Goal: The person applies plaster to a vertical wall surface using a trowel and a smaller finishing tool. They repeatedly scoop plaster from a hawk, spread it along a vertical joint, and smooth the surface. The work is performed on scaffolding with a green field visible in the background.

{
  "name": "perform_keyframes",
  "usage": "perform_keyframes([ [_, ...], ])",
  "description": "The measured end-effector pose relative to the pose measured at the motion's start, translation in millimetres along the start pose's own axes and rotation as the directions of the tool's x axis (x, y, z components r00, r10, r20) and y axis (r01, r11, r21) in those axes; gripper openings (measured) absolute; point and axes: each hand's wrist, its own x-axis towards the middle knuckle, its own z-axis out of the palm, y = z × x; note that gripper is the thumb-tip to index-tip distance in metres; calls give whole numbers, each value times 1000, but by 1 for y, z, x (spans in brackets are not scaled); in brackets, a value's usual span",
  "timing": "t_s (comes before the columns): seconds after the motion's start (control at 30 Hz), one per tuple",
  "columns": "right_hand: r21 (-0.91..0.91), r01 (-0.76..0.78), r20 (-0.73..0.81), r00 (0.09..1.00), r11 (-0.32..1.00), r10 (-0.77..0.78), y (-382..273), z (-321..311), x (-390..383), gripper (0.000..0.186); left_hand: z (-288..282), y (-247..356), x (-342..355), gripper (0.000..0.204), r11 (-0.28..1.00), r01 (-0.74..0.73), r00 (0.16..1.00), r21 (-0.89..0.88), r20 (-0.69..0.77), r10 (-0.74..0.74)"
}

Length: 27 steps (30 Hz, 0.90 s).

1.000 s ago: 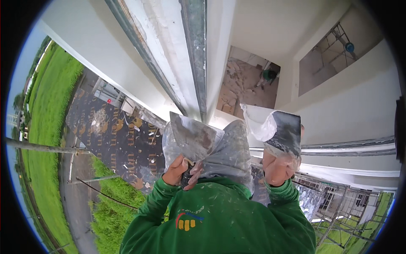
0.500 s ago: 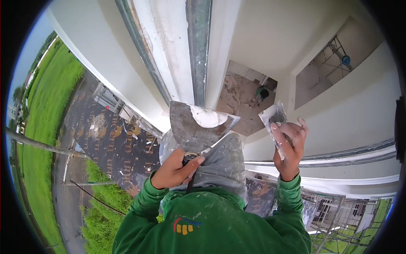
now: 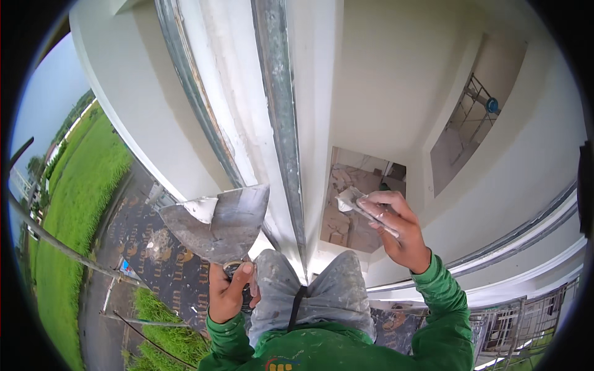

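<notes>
My left hand point(image 3: 226, 293) is closed round the handle of a wide putty knife point(image 3: 232, 226), held out at the left of my knees. White putty point(image 3: 202, 209) lies on the far left part of its blade. My right hand point(image 3: 405, 234) is raised to the right and grips a smaller putty knife point(image 3: 378, 222). A lump of putty point(image 3: 348, 199) sits on that knife's tip, and white smears mark the fingers. Ahead of both hands runs a white wall edge point(image 3: 229, 80) between two grey metal strips point(image 3: 279, 105). Neither blade visibly touches it.
Dark printed boards point(image 3: 164, 250) lie far below on the left, beside a road and grass point(image 3: 80, 191). Scaffold poles point(image 3: 68, 247) cross there. Through an opening, a person point(image 3: 385, 187) is partly hidden behind my right hand's tool. More scaffolding point(image 3: 504, 324) stands at the lower right.
My left hand has carried the wide putty knife to the left and turned its blade. My right hand has tipped its smaller knife to the left. The view has shifted too.
</notes>
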Motion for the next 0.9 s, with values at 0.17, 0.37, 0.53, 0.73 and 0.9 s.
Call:
perform_keyframes([
  [0.17,454,32,-382,910,890,162,-16,-63,115,38,-28,1,-14,36,990,17,994,137,100,-31],
  [0.37,-62,311,-547,784,948,-293,-65,-140,283,35,-65,-30,-23,22,978,28,995,207,-101,-7],
  [0.53,-315,592,-559,516,742,-649,-113,-162,367,24,-63,-39,-18,20,978,-61,962,201,-250,111],
  [0.73,-301,682,-574,428,667,-698,-148,-145,413,25,-96,-27,-39,27,980,50,965,192,-262,2],
  [0.9,-274,728,-582,394,628,-711,-125,-137,429,24,-78,-12,-38,46,882,86,970,463,-243,33],
])
